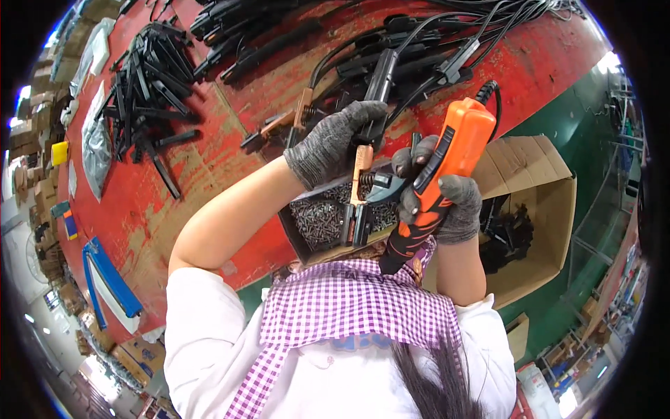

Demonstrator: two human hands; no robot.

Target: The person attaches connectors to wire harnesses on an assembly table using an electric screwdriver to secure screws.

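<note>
My left hand (331,140), in a dark grey knit glove, is closed around a black-handled welding electrode holder (378,78). Its copper-coloured jaw (362,162) and a spring show below the fingers, above a box of screws (315,220). In my gloved right hand (457,202) is an orange and black electric screwdriver (466,136), gripped round its body with the black end pointing down toward my apron. Something small and dark shows by the right fingertips; I cannot make out what it is.
Loose black handle parts (157,77) lie heaped on the worn red table (209,150). More holders with cables (412,28) cover its far side. At the right stands an open cardboard box (551,230) with black parts inside. A blue-edged item (112,279) lies at the table's left.
</note>
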